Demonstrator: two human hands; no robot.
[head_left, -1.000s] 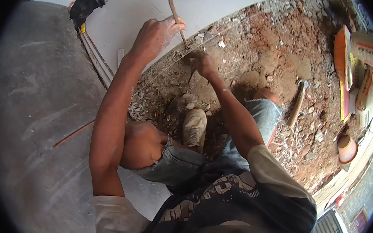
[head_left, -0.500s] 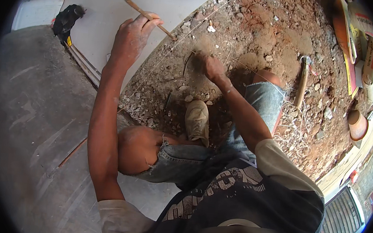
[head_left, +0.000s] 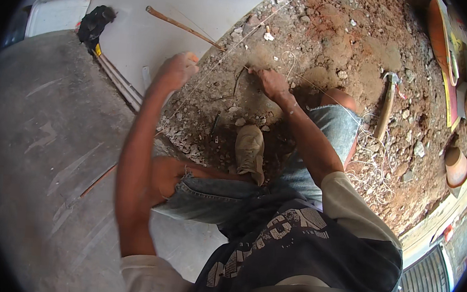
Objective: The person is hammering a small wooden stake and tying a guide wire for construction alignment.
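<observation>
From where I stand: left arm [head_left: 138,160] extended, left hand [head_left: 176,72] loosely curled; right hand [head_left: 273,85] reaching over soil [head_left: 329,44], fingers bunched. Whether either grasps anything cannot be determined. Stick [head_left: 182,27]: slender, brown, tilted, just beyond the left hand.

- Soft, moderate light, brightest toward the right rim
- Dark shadow around the shoe [head_left: 250,150]
- Black vignette; fisheye bends edges
- Bottom centre blurred
</observation>
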